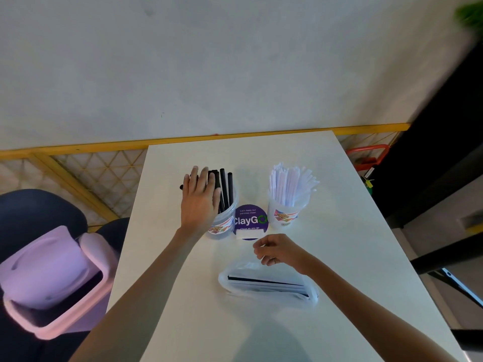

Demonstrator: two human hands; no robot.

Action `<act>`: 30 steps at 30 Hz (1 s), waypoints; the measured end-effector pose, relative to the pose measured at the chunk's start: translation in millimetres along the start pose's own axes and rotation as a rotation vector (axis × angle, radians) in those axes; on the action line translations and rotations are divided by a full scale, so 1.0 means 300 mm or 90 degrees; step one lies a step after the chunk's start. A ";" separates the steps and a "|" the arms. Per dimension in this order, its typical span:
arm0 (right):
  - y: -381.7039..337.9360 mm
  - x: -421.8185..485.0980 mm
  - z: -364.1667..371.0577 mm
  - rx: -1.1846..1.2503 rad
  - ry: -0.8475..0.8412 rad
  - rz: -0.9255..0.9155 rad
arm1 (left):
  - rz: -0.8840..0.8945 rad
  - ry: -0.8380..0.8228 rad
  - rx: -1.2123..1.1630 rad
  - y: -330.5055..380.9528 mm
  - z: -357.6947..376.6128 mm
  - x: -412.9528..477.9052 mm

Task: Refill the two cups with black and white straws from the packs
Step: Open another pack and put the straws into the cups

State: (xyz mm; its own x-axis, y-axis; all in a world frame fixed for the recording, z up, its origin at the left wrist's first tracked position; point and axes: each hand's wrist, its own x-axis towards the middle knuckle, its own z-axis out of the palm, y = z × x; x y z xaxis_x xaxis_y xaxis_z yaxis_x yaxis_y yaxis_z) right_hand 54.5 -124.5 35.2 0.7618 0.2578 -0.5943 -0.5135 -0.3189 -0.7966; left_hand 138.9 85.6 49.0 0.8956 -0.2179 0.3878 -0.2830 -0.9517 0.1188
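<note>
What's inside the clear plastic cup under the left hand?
Black straws stand in the clear plastic cup; the left hand rests flat across several, covering their tops and part of the rim.

White rectangular table. Toward far edge, row of three: clear plastic cup of black straws at left, round purple "ClayGo" sign (propped in white stand) in middle, clear plastic cup of white straws at right. Nearer near edge: clear plastic pack of black straws, lying flat.
</note>
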 end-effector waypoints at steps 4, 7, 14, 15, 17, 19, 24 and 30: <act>0.048 0.003 0.028 -0.164 -0.020 -0.008 | -0.019 0.005 -0.035 0.017 -0.031 -0.005; 0.086 0.000 0.051 -0.337 -0.010 -0.042 | -0.025 0.116 -0.204 0.067 -0.093 -0.037; 0.169 0.018 0.089 -0.530 0.047 -0.102 | -0.104 0.113 -0.443 0.197 -0.107 -0.279; 0.172 0.020 0.091 -0.549 0.047 -0.105 | -0.162 0.085 -0.451 0.202 -0.079 -0.320; 0.177 0.018 0.097 -0.581 0.042 -0.108 | -0.321 -0.028 -0.435 0.205 -0.029 -0.387; 0.186 0.017 0.102 -0.604 0.040 -0.109 | -0.456 -0.183 -0.405 0.198 0.016 -0.440; 0.206 0.012 0.116 -0.673 0.029 -0.121 | -0.613 -0.308 -0.433 0.200 0.062 -0.522; 0.220 0.026 0.121 -0.691 0.023 -0.131 | -0.657 -0.250 -0.496 0.217 0.044 -0.539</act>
State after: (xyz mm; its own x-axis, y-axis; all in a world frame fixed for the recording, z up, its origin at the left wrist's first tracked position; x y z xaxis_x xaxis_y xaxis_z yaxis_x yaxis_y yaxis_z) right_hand 12.4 -110.4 -26.1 0.8134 0.3763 -0.4436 0.2298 -0.9084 -0.3494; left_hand -19.8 56.1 -18.2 0.8169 0.3449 -0.4622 0.5715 -0.3763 0.7293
